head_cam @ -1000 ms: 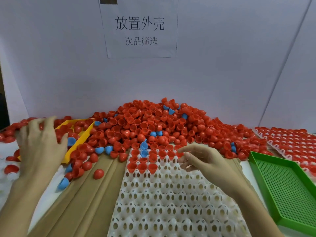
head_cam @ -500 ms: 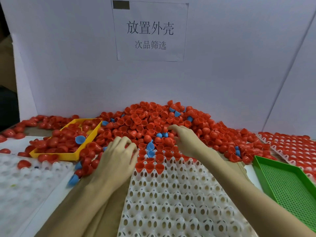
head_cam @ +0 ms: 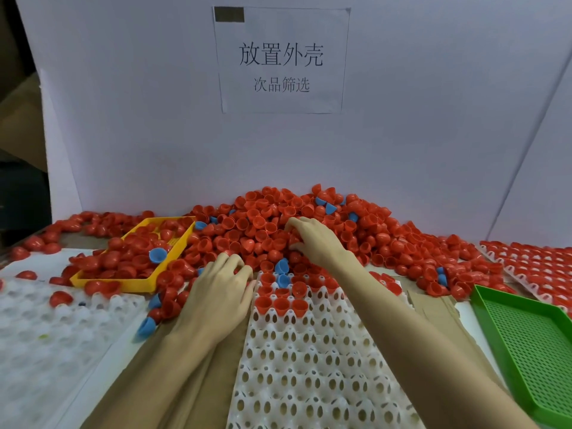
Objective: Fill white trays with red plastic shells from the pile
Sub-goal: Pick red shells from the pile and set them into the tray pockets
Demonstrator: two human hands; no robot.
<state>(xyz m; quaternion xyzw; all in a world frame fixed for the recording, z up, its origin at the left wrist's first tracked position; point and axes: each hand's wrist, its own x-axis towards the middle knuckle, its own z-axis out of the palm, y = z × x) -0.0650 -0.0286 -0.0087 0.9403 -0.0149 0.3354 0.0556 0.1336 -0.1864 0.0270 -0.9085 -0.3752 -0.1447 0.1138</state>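
A big pile of red shells, with a few blue ones mixed in, lies against the back wall. In front of it a white tray holds red shells and two blue shells in its far rows only. My right hand is dug into the pile just beyond the tray, thumb and fingers curled round red shells. My left hand lies palm down at the tray's far left corner, its bent fingertips touching shells at the pile's edge.
A yellow tray with red shells and one blue shell sits at the left. Another white tray lies at the near left, a green mesh tray at the right, and a filled white tray at the far right. Brown cardboard lies under the middle tray.
My left hand swung in from the far left to the tray's far left corner. My right hand went from above the tray forward into the pile.
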